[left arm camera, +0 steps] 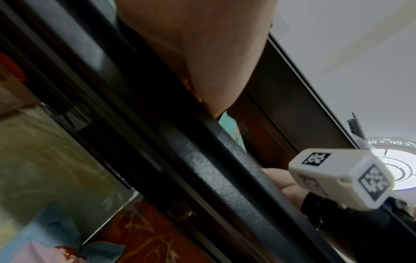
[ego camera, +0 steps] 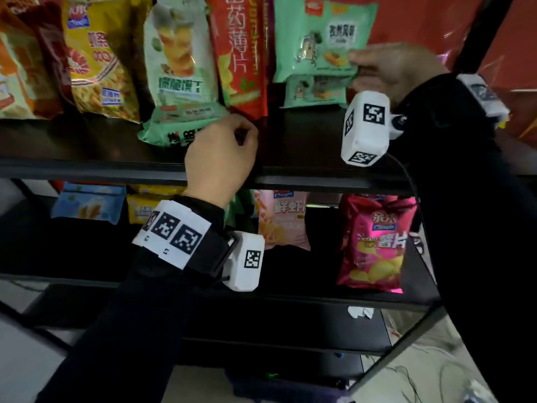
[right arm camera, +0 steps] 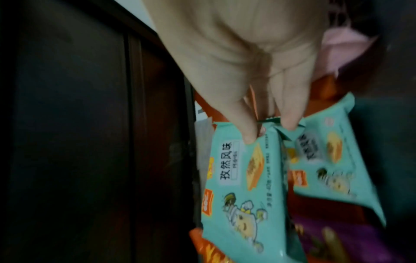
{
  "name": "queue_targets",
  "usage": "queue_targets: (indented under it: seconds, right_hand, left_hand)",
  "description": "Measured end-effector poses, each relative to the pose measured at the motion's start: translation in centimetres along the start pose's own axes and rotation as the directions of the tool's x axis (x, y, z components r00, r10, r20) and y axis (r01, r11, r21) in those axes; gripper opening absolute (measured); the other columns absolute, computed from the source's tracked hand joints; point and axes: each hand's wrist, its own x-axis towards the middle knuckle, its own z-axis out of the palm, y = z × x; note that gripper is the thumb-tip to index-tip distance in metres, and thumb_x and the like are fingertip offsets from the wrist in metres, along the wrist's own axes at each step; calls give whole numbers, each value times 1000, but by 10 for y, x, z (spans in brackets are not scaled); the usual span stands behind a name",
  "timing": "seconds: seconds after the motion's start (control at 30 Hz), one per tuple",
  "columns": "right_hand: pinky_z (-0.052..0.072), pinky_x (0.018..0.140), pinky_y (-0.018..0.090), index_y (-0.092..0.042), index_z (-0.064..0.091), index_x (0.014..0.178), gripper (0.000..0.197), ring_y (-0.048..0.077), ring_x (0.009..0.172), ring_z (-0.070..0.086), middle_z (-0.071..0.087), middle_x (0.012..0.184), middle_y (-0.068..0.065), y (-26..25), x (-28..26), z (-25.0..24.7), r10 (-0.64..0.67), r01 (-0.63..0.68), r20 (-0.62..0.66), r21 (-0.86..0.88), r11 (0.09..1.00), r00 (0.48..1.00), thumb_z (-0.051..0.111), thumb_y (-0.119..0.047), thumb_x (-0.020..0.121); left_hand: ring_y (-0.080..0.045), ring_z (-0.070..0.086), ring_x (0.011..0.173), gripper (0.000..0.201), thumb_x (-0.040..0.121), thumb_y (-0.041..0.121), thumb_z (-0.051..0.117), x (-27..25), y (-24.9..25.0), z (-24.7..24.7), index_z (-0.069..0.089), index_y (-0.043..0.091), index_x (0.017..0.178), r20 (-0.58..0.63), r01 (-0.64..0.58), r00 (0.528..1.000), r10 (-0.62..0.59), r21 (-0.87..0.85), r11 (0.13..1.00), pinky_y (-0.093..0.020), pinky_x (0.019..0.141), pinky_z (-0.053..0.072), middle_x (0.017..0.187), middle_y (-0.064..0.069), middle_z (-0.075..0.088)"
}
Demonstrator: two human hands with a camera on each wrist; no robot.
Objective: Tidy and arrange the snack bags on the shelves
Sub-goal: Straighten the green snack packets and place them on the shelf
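Both hands at the upper shelf (ego camera: pixel 305 135) of snack bags.

Left hand (ego camera: pixel 220 158), grip curled at the edge of a green bag lying flat (ego camera: pixel 168 132), whether grasping it I cannot tell; right hand (ego camera: pixel 392 68) grip pinches the upright mint-green bag (ego camera: pixel 319 36) at the row's right end.

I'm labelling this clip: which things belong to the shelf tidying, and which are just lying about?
Job: mint-green bags pinched by right hand; fallen green bag at left hand; upright bags; pink chip bag.
Lying about: crumpled white scrap; floor cables.
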Motion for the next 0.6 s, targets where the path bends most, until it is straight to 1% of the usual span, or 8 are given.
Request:
queue_targets:
  seconds: [0.07,0.13,0.3,0.4,0.47,0.5,0.53,0.6]
  right_hand:
    - [55,62,17,-22,54,84,12,6,74,59,58,91,-3,10,13,-10,33,-34,-37,-36,999,999,60,-14,92]
    - [53,55,18,-22,53,83,14,7,72,59,57,92,-2,22,24,-13,70,-73,-52,-61,995,996,60,-12,90]
    - [47,44,15,-20,56,76,17,4,50,61,60,78,-2,32,39,0,86,-99,-88,-159,982,992,67,-9,83]
    - [50,49,18,-18,57,76,17,11,65,64,63,91,3,32,44,8,115,-133,-84,-262,956,990,70,-8,76]
    - [49,53,20,-17,59,82,12,16,89,66,65,108,6,30,43,15,163,-168,-49,-419,892,985,71,-16,79]
    - [46,52,23,-14,62,92,15,18,103,64,64,118,8,28,42,18,178,-168,-32,-529,832,983,70,-21,82]
    - [42,51,24,-8,63,105,29,20,111,60,61,126,9,27,41,20,177,-155,-26,-610,777,984,70,-27,83]
    - [42,55,25,-5,57,124,56,21,113,56,57,133,8,22,40,23,169,-137,-21,-685,715,985,72,-37,80]
  left_hand:
    - [-25,63,96,17,93,30,52,4,3,7,68,27,100,12,28,1000,-29,30,999,-34,72,47,101,1,69]
    - [-29,63,93,19,93,33,50,4,2,13,67,29,101,-12,53,999,-52,97,994,-31,65,40,98,0,70]
    - [-35,62,84,28,96,36,44,-1,-5,19,69,24,102,-113,-15,993,33,163,987,-30,58,31,89,-10,69]
    - [-35,60,81,32,97,35,42,-3,-7,21,69,21,103,-122,-44,990,68,189,981,-31,56,26,87,-10,68]
    - [-34,59,81,33,98,36,40,-4,-7,22,69,20,105,-119,-44,990,69,201,979,-31,56,26,87,-10,68]
    - [-33,59,81,34,98,35,40,-4,-7,22,69,20,105,-121,-41,990,67,203,978,-31,57,26,87,-10,68]
    - [-33,59,81,34,99,35,40,-4,-7,22,69,20,105,-123,-38,990,64,204,978,-31,57,26,87,-10,68]
    - [-32,59,82,34,99,35,40,-4,-6,22,70,20,105,-125,-31,990,58,207,978,-31,57,26,87,-10,68]
